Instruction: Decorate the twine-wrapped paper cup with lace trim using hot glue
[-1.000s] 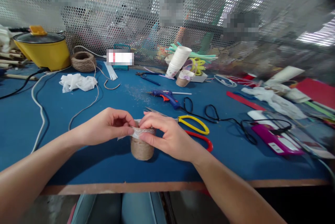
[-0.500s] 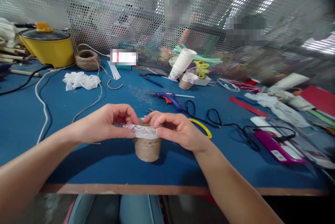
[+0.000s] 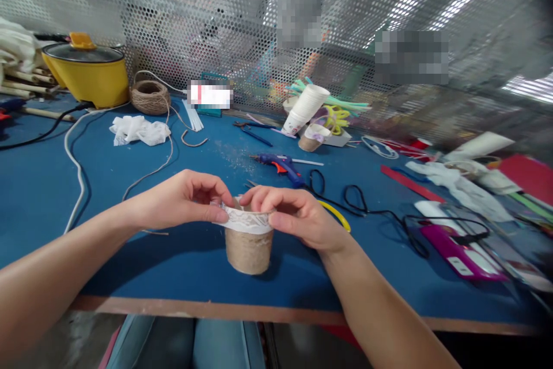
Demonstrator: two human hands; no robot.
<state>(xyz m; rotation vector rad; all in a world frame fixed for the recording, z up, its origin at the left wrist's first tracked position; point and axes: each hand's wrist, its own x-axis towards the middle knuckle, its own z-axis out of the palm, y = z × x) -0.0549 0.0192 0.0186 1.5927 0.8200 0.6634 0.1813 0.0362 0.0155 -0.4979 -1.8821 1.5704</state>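
A small twine-wrapped cup (image 3: pixel 249 251) stands near the front of the blue table. White lace trim (image 3: pixel 247 221) lies across the front of its rim. My left hand (image 3: pixel 190 201) pinches the lace at the rim's left side between thumb and fingers. On the opposite side, my right hand (image 3: pixel 294 215) presses the lace to the rim, thumb outside and fingertips over the inner edge. Beyond the cup lies a blue hot glue gun (image 3: pixel 280 166). Yellow-handled scissors (image 3: pixel 337 213) are partly hidden behind my right hand.
Behind stand a yellow electric pot (image 3: pixel 93 78), a twine roll (image 3: pixel 150 96), stacked paper cups (image 3: pixel 306 109) and a decorated cup (image 3: pixel 311 139). White lace (image 3: pixel 140 130) is heaped at left. A black cord (image 3: pixel 380 210) runs right to a purple power strip (image 3: pixel 458 251). Pliers (image 3: pixel 257 132) lie farther back.
The view has shifted slightly. The lace now lies flatter and straighter along the front of the rim, with both hands still pinching it at the sides.
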